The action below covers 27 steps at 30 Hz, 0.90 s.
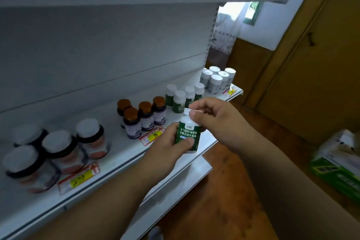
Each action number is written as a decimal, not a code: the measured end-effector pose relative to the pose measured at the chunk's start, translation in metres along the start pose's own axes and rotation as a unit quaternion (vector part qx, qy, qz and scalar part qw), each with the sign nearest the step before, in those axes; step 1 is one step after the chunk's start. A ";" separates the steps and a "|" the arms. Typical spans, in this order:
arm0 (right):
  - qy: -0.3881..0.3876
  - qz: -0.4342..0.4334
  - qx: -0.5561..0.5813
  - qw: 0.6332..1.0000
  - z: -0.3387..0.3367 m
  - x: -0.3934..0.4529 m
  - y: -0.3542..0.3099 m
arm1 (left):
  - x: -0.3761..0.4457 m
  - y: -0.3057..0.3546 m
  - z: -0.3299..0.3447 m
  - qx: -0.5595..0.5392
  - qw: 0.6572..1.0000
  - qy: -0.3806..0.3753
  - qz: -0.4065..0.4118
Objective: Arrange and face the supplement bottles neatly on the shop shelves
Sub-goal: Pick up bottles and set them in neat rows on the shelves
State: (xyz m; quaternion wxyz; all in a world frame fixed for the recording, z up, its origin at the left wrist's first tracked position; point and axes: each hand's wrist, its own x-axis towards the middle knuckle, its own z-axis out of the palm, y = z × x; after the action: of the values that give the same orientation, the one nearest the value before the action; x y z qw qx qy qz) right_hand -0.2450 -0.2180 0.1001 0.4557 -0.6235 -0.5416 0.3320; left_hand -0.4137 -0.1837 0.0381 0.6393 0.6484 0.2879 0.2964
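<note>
Far to the left of the fingers stand four big blurry jars with white lids and dark collars (58,150). A red and yellow price tag (79,178) lies in front of them on the long white metal shelf (124,154). Nearer the fingers, still to their left, stand four small dark bottles with brown caps (143,117), with another price tag just in front.

The left hand (169,146) is wrapped around the body of a small green bottle with a white cap and white writing on its label (189,136). Its thumb lies across the front of the label and its other fingers curl behind. The bottle stands almost straight up, top pointing up and a little away, just above the front edge of the shelf. The label faces the person.

The right hand (212,117) pinches the white cap from above with thumb and fingertips.

Just behind these fingers stand four more green bottles with white caps (184,97). That looks like the place this bottle belongs, so the next move is probably a short push straight back. Both hands are about as near to it.

Further back and to the right stand five pale bottles with white lids (217,80). Far right, off the shelf, sits a green and white pack (339,167)
</note>
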 end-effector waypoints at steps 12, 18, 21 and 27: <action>0.039 0.002 -0.089 0.995 -0.090 0.123 0.037 | 0.167 0.005 0.022 0.136 0.990 0.028 0.030; 0.028 -0.105 -0.162 0.981 -0.112 0.216 0.056 | 0.213 -0.015 0.012 0.306 0.919 0.240 0.057; -0.031 -0.157 -0.217 0.963 -0.107 0.268 0.067 | 0.225 -0.028 0.009 0.417 0.856 0.305 0.023; -0.251 -0.188 -0.298 0.902 -0.075 0.331 0.095 | 0.248 -0.046 0.011 0.593 0.737 0.290 -0.148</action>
State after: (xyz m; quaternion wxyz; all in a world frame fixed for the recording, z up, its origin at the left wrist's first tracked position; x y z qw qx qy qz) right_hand -0.0778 0.0907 0.0660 0.1519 -0.5128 -0.8188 0.2087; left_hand -0.2421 -0.0036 -0.0038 0.0470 0.7282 0.6691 0.1408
